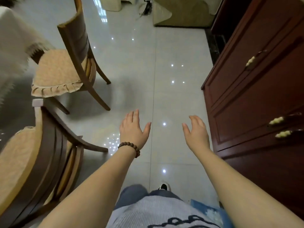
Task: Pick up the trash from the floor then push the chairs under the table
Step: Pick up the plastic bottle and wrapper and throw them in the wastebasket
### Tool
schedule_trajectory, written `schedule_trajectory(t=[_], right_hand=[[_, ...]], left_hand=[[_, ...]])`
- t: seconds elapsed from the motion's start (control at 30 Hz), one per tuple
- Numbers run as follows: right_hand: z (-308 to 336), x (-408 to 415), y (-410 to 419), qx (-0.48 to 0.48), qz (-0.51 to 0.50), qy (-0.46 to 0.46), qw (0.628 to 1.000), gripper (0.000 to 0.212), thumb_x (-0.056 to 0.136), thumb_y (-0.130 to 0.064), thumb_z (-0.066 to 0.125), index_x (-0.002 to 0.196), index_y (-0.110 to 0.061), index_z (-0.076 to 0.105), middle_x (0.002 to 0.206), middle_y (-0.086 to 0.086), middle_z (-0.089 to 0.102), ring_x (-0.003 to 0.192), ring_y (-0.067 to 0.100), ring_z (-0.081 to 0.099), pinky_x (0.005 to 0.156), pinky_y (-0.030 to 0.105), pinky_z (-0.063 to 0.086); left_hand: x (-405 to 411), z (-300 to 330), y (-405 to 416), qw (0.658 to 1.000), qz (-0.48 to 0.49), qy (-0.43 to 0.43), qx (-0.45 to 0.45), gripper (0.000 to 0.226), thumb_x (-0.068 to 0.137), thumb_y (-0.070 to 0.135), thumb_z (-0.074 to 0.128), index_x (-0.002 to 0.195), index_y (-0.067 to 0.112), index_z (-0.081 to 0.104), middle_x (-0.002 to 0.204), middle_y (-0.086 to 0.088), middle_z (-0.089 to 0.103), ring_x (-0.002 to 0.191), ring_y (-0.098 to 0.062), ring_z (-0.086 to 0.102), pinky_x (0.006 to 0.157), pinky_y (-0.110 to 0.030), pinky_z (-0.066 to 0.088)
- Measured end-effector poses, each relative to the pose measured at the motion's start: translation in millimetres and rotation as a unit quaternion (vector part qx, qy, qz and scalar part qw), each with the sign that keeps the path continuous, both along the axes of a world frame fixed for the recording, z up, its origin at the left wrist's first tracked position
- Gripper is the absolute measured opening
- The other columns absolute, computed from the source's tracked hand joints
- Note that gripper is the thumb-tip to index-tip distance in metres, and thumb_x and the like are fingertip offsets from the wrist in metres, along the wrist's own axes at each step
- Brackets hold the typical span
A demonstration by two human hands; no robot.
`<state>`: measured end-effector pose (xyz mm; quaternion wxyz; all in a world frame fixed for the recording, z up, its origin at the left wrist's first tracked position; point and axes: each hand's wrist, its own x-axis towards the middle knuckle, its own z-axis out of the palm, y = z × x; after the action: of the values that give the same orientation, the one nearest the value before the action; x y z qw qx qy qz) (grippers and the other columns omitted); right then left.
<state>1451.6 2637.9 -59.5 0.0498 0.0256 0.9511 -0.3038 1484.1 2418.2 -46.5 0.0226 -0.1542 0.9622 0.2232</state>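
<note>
Two wooden chairs with tan cushions stand at the left, pulled out from the table (11,46), which wears a white fringed cloth. The far chair (72,51) has its seat partly under the cloth edge. The near chair (42,145) is close to my left side. My left hand (133,129), with a bead bracelet on its wrist, and my right hand (196,130) hover over the glossy grey tile floor (131,63), both with relaxed fingers and holding nothing. No trash shows on the visible floor.
A dark red wooden cabinet (256,89) with pale handles lines the right side. Beige upholstered furniture (181,12) stands at the far end. A blue patterned mat (209,211) lies by my feet. A tiled aisle runs between chairs and cabinet.
</note>
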Motion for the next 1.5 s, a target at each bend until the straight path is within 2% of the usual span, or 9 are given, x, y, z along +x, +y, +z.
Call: schedule_trajectory(t=[0.17, 0.4, 0.53, 0.7, 1.0, 1.23, 1.37, 1.5], right_hand=[[1.0, -107.9, -4.9, -0.004, 0.021, 0.007, 1.0, 0.05, 0.095, -0.034, 0.047, 0.138, -0.008, 0.042, 0.148, 0.012, 0.037, 0.136, 0.026, 0.032, 0.11, 0.036, 0.029], [-26.2, -287.5, -42.9, -0.01, 0.05, 0.001, 0.999, 0.049, 0.097, -0.034, 0.045, 0.139, -0.01, 0.041, 0.15, 0.011, 0.033, 0.137, 0.025, 0.031, 0.112, 0.037, 0.028], [-29.4, -418.2, -92.8, 0.007, 0.091, -0.01, 0.996, 0.048, 0.097, -0.034, 0.044, 0.138, -0.009, 0.042, 0.149, 0.011, 0.035, 0.137, 0.024, 0.031, 0.112, 0.035, 0.027], [-4.2, -565.8, -167.9, 0.021, 0.153, -0.004, 0.988, 0.045, 0.096, -0.031, 0.047, 0.134, -0.008, 0.046, 0.146, 0.011, 0.039, 0.135, 0.025, 0.033, 0.11, 0.034, 0.027], [2.6, -783.8, -268.8, 0.008, 0.214, 0.004, 0.977, 0.047, 0.096, -0.033, 0.046, 0.136, -0.009, 0.044, 0.147, 0.011, 0.038, 0.135, 0.025, 0.034, 0.111, 0.034, 0.028], [-11.5, -1001.1, -364.8, 0.008, 0.293, 0.022, 0.956, 0.047, 0.097, -0.032, 0.045, 0.136, -0.007, 0.044, 0.147, 0.012, 0.038, 0.134, 0.025, 0.035, 0.111, 0.033, 0.027], [-3.5, -1124.1, -432.7, 0.015, 0.363, 0.03, 0.931, 0.044, 0.095, -0.028, 0.05, 0.131, -0.003, 0.049, 0.143, 0.017, 0.043, 0.133, 0.029, 0.037, 0.11, 0.035, 0.03], [7.8, -1208.8, -507.4, 0.024, 0.42, 0.042, 0.906, 0.044, 0.094, -0.027, 0.051, 0.131, -0.003, 0.05, 0.142, 0.017, 0.044, 0.134, 0.029, 0.036, 0.108, 0.036, 0.03]], left_hand=[[-99.2, 2.3, 0.7, 1.0, 0.02, -0.008, 0.009, 0.071, 0.093, 0.054, 0.04, 0.15, 0.02, 0.017, 0.156, -0.004, 0.024, 0.143, -0.022, 0.018, 0.117, -0.041, 0.018], [-270.1, -26.5, -36.7, 0.999, 0.053, -0.002, 0.007, 0.072, 0.093, 0.055, 0.04, 0.15, 0.017, 0.019, 0.155, -0.006, 0.025, 0.143, -0.023, 0.02, 0.116, -0.041, 0.02], [-389.6, -30.7, -81.2, 0.996, 0.084, -0.012, 0.015, 0.071, 0.093, 0.055, 0.038, 0.15, 0.018, 0.017, 0.156, -0.006, 0.023, 0.143, -0.023, 0.018, 0.116, -0.04, 0.016], [-523.0, -8.0, -144.2, 0.991, 0.13, 0.003, 0.011, 0.07, 0.094, 0.053, 0.04, 0.149, 0.016, 0.02, 0.155, -0.008, 0.025, 0.143, -0.024, 0.019, 0.115, -0.039, 0.015], [-704.7, 2.5, -237.0, 0.979, 0.201, 0.017, 0.01, 0.071, 0.093, 0.052, 0.041, 0.149, 0.014, 0.02, 0.154, -0.009, 0.028, 0.143, -0.024, 0.02, 0.117, -0.041, 0.018], [-872.4, -19.9, -319.8, 0.953, 0.302, 0.011, 0.005, 0.071, 0.093, 0.053, 0.04, 0.15, 0.016, 0.019, 0.155, -0.008, 0.026, 0.143, -0.024, 0.02, 0.117, -0.041, 0.017], [-967.8, -13.3, -370.1, 0.927, 0.375, 0.012, 0.007, 0.07, 0.093, 0.052, 0.041, 0.149, 0.015, 0.021, 0.155, -0.008, 0.027, 0.143, -0.024, 0.02, 0.117, -0.041, 0.018], [-1027.4, -1.0, -418.0, 0.897, 0.442, 0.006, 0.0, 0.07, 0.094, 0.052, 0.041, 0.15, 0.015, 0.02, 0.155, -0.008, 0.026, 0.143, -0.024, 0.02, 0.117, -0.04, 0.017]])
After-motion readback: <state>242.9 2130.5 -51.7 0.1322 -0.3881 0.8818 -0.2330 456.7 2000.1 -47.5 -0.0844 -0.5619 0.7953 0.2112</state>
